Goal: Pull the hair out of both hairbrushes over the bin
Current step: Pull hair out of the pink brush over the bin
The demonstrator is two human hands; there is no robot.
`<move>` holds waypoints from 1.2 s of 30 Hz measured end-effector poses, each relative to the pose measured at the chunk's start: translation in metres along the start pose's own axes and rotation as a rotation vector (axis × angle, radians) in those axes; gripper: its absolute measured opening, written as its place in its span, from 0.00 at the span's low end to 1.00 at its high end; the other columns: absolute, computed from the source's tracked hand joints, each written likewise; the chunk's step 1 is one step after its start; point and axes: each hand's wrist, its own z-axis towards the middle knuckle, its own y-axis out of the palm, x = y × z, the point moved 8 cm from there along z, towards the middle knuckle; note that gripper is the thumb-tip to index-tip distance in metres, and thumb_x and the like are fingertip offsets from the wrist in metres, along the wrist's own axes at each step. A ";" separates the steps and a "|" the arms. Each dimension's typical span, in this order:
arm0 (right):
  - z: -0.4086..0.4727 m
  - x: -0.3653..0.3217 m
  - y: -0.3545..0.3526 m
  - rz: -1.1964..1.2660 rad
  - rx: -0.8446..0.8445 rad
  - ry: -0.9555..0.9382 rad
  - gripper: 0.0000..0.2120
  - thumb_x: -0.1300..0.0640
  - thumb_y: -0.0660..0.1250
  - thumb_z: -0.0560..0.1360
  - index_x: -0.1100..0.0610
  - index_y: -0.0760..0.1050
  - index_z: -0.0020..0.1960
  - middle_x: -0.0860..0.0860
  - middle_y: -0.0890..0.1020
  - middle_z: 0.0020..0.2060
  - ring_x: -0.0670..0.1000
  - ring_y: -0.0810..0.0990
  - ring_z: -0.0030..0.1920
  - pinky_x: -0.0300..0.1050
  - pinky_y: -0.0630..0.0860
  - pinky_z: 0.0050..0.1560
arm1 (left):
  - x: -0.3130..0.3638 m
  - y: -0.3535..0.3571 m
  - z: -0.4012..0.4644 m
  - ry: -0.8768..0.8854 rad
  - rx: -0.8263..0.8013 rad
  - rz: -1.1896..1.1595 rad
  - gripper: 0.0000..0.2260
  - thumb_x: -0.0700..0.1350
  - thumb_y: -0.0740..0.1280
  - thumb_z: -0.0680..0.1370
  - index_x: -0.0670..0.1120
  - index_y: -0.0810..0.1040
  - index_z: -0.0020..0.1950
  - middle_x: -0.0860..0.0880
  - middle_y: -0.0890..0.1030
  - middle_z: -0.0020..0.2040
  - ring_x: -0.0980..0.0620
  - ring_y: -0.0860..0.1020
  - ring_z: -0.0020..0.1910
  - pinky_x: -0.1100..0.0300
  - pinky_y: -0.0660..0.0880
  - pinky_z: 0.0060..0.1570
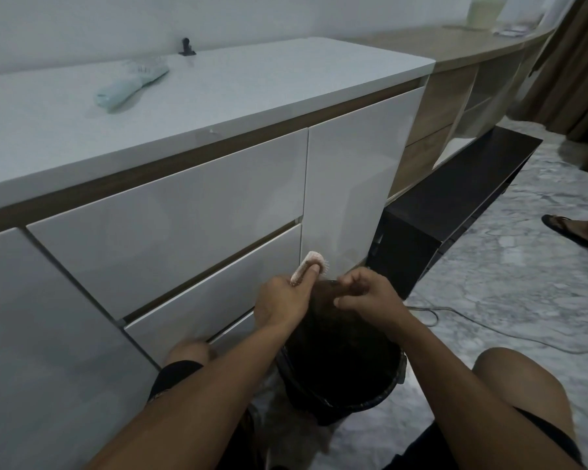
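Observation:
My left hand [282, 300] grips a pink hairbrush [308, 264], whose bristled head sticks up past my thumb. My right hand [367, 293] hovers just to the right of it with fingers pinched together; whether hair is between them is too dark to tell. Both hands are above a black bin [392, 385] standing on the floor between my knees. A second, pale green hairbrush [129, 84] lies on the white cabinet top, far up and to the left.
White drawer fronts [170, 212] stand directly behind the bin. A black low bench [455, 195] sits to the right, with a cable [455, 322] on the marble floor. Another person's sandalled foot [571, 228] is at the right edge. A small black object [186, 47] stands on the cabinet.

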 end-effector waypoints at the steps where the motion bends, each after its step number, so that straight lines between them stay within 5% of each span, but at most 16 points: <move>1: -0.001 0.002 0.003 0.108 -0.019 0.039 0.16 0.66 0.74 0.68 0.64 0.74 0.53 0.53 0.83 0.49 0.51 0.83 0.48 0.40 0.80 0.43 | 0.004 -0.001 0.000 0.022 0.013 0.016 0.34 0.74 0.59 0.68 0.42 0.79 0.34 0.42 0.82 0.36 0.40 0.81 0.40 0.53 0.75 0.37; 5: -0.004 0.003 0.011 0.315 0.005 0.092 0.24 0.63 0.75 0.69 0.61 0.67 0.61 0.52 0.84 0.53 0.47 0.84 0.50 0.38 0.80 0.44 | 0.019 0.000 -0.002 0.136 0.029 0.095 0.32 0.73 0.59 0.70 0.44 0.81 0.40 0.44 0.83 0.37 0.42 0.81 0.40 0.53 0.76 0.38; 8: -0.004 0.005 0.014 0.288 0.019 0.094 0.26 0.65 0.74 0.70 0.59 0.66 0.63 0.51 0.86 0.43 0.44 0.85 0.42 0.34 0.79 0.40 | 0.027 -0.001 -0.007 0.205 0.055 0.143 0.30 0.71 0.59 0.71 0.46 0.83 0.42 0.45 0.84 0.38 0.43 0.82 0.40 0.53 0.77 0.37; 13: 0.000 0.008 0.008 0.154 -0.011 0.137 0.27 0.65 0.76 0.68 0.61 0.67 0.62 0.53 0.84 0.32 0.52 0.84 0.36 0.43 0.80 0.39 | 0.017 -0.003 -0.001 0.148 0.065 0.150 0.30 0.72 0.59 0.71 0.45 0.81 0.41 0.44 0.83 0.38 0.41 0.81 0.41 0.54 0.74 0.37; 16: -0.001 0.004 0.007 0.101 -0.067 0.147 0.26 0.65 0.75 0.68 0.61 0.66 0.61 0.54 0.83 0.33 0.51 0.84 0.35 0.37 0.78 0.34 | 0.009 -0.006 0.006 0.114 0.048 0.115 0.31 0.73 0.58 0.70 0.45 0.81 0.39 0.46 0.82 0.36 0.42 0.81 0.39 0.55 0.73 0.34; 22: -0.002 0.005 0.006 0.067 -0.150 0.208 0.22 0.65 0.73 0.70 0.61 0.73 0.63 0.56 0.84 0.43 0.54 0.84 0.45 0.41 0.79 0.43 | 0.008 0.002 0.006 0.102 -0.011 0.042 0.32 0.74 0.57 0.68 0.45 0.80 0.37 0.46 0.82 0.34 0.43 0.80 0.37 0.54 0.73 0.33; 24: -0.009 0.004 0.012 0.140 -0.191 0.222 0.16 0.65 0.70 0.73 0.60 0.77 0.60 0.54 0.84 0.45 0.52 0.83 0.45 0.36 0.77 0.39 | 0.012 0.003 0.002 0.129 -0.020 0.044 0.29 0.72 0.59 0.70 0.45 0.79 0.35 0.47 0.80 0.32 0.44 0.79 0.36 0.57 0.69 0.31; 27: -0.013 0.009 0.023 0.210 -0.266 0.238 0.10 0.59 0.68 0.75 0.60 0.83 0.55 0.56 0.86 0.47 0.54 0.85 0.47 0.41 0.80 0.46 | 0.020 0.004 -0.002 0.175 -0.030 0.047 0.26 0.70 0.62 0.72 0.47 0.77 0.34 0.49 0.78 0.30 0.46 0.79 0.35 0.58 0.66 0.29; 36: -0.012 0.004 0.017 -0.135 -0.263 0.178 0.09 0.53 0.67 0.76 0.55 0.85 0.44 0.51 0.87 0.38 0.50 0.85 0.40 0.42 0.79 0.43 | 0.011 -0.007 0.012 0.135 -0.001 0.141 0.28 0.71 0.61 0.71 0.45 0.79 0.37 0.46 0.81 0.35 0.43 0.80 0.39 0.56 0.70 0.33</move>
